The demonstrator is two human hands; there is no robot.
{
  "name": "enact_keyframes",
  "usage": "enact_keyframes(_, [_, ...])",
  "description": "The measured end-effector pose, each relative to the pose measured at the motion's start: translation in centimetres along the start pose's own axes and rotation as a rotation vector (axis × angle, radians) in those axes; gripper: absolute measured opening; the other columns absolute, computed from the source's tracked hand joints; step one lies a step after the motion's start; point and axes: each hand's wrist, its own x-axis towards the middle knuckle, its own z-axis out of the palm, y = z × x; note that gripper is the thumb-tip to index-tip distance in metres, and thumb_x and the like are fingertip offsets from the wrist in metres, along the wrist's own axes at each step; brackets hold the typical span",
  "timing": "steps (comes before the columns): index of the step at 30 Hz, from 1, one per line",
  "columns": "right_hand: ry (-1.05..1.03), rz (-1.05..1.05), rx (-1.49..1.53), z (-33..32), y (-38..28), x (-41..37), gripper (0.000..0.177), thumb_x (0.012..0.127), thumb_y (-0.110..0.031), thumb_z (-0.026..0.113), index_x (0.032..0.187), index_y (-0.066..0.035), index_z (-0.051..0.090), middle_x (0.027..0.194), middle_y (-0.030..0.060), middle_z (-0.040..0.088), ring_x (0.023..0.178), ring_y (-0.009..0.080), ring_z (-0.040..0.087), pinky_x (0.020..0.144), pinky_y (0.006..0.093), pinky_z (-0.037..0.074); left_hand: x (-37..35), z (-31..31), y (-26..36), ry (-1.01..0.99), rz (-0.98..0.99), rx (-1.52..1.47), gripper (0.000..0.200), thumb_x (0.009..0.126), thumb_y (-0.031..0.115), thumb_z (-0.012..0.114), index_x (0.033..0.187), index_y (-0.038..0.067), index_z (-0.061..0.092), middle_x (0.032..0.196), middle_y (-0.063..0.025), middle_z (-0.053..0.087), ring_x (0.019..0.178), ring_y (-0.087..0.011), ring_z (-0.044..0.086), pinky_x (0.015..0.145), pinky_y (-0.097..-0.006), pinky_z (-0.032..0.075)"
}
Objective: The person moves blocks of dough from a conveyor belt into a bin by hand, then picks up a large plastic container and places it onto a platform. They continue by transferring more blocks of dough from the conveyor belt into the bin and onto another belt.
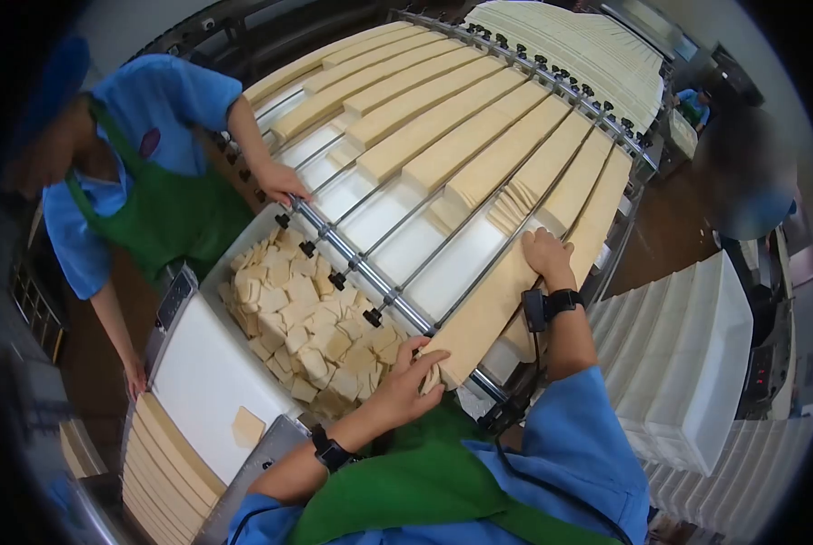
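Long rows of stacked pale square sheets [479, 136] lie in lanes between metal rods on a white surface. My left hand [408, 381] grips the near end of the rightmost row [479, 318], its fingers curled round the end sheets. Farther up that same row rests my right hand [548, 252], fingers bent over its top. Several sheets lean loose in the lane [513, 205] to the left of my right hand. Below the metal bar [361, 263] with black knobs, a bin [234, 245] holds a heap of loose sheets [306, 318].
A co-worker in a blue shirt and green apron [170, 213] stands at the left, one hand at the bar. White trays [688, 363] are stacked at the right. A white belt [211, 381] carries one loose sheet, with more rows [165, 463] at the lower left.
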Motion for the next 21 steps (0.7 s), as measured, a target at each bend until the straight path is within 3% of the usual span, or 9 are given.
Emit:
enact_keyframes(3, [0.027,0.057,-0.094,-0.7,-0.3,0.3,0.055,0.092,-0.044,0.035,0.121,-0.001,0.053,0.128,0.0241,0.054,0.122,0.0405,0.048,0.101,0.0578,0.025,2.3,1.3,-1.1,-0.003,0.043,0.022,0.048,0.085,0.01,0.061,0.131,0.01,0.047,0.136,-0.0189,0.031,0.099,-0.0276,0.053,0.088,-0.035,0.045])
enact_keyframes(5, [0.336,0.14,-0.034,-0.1,-0.5,-0.9,0.057,0.091,-0.044,0.043,0.125,0.0,0.05,0.141,0.0222,0.042,0.132,0.0379,0.036,0.105,0.057,0.023,4.3,2.2,-2.6,-0.013,0.048,-0.026,0.046,0.086,0.007,0.058,0.131,0.01,0.047,0.137,-0.0186,0.03,0.093,-0.0242,0.053,0.084,-0.0333,0.045])
enact_keyframes(6, [0.34,0.126,-0.034,0.0,-0.7,-1.4,0.057,0.091,-0.044,0.043,0.125,0.0,0.05,0.141,0.0222,0.042,0.132,0.0379,0.036,0.105,0.057,0.023,5.1,2.6,-3.1,-0.026,0.057,-0.076,0.044,0.087,0.005,0.055,0.131,0.01,0.047,0.138,-0.0183,0.029,0.088,-0.0208,0.052,0.081,-0.0317,0.046])
enact_keyframes(9, [0.16,0.063,0.081,0.9,-1.0,-2.5,0.077,0.09,-0.053,0.048,0.143,0.0,0.03,0.151,0.0215,0.025,0.139,0.0399,0.022,0.111,0.0584,0.015,5.9,2.6,-2.9,-0.015,-0.034,-0.191,0.046,0.086,-0.002,0.048,0.13,0.01,0.047,0.136,-0.0156,0.03,0.089,-0.0169,0.051,0.079,-0.0301,0.045])
enact_keyframes(14, [0.146,0.046,-0.014,2.8,-0.8,-2.1,0.085,0.089,-0.058,0.045,0.147,0.0,0.022,0.154,0.0209,0.016,0.143,0.0397,0.014,0.112,0.0563,0.015,4.2,0.7,-4.9,0.112,-0.061,-0.203,0.054,0.077,-0.008,0.042,0.129,0.007,0.048,0.132,-0.0127,0.034,0.105,-0.0188,0.048,0.084,-0.0289,0.044])
enact_keyframes(16, [0.09,0.08,-0.054,2.5,-1.0,-1.6,0.087,0.089,-0.058,0.045,0.147,0.002,0.02,0.154,0.0216,0.016,0.143,0.0396,0.012,0.112,0.0559,0.015,2.6,-1.2,-6.4,0.258,-0.001,-0.364,0.053,0.076,-0.005,0.043,0.127,0.009,0.049,0.127,-0.0136,0.04,0.11,-0.0247,0.047,0.086,-0.0288,0.043])
enact_keyframes(18, [0.09,0.049,-0.079,3.7,0.2,-0.4,0.086,0.091,-0.058,0.042,0.146,0.003,0.02,0.154,0.0221,0.016,0.143,0.0394,0.012,0.112,0.0564,0.016,0.2,-4.3,-5.8,0.349,-0.067,-0.213,0.055,0.077,-0.005,0.042,0.129,0.008,0.048,0.128,-0.0127,0.04,0.117,-0.0246,0.043,0.091,-0.0296,0.042])
enact_keyframes(20, [-0.011,0.084,-0.114,1.5,-2.0,-1.7,0.08,0.094,-0.055,0.04,0.146,0.004,0.02,0.154,0.0228,0.016,0.143,0.0362,0.012,0.113,0.0544,0.015,-2.6,-5.9,-6.5,0.465,-0.125,-0.355,0.057,0.076,-0.007,0.04,0.131,0.009,0.046,0.129,-0.0133,0.04,0.12,-0.0252,0.043,0.098,-0.0315,0.04])
enact_keyframes(21, [-0.024,-0.025,-0.167,2.4,-1.0,0.0,0.078,0.095,-0.053,0.04,0.145,0.004,0.021,0.154,0.0227,0.015,0.143,0.036,0.013,0.114,0.0508,0.016,-4.0,-6.0,-8.0,0.546,-0.102,-0.37,0.055,0.081,-0.004,0.048,0.134,0.011,0.044,0.134,-0.0121,0.035,0.121,-0.0228,0.041,0.1,-0.0325,0.037])
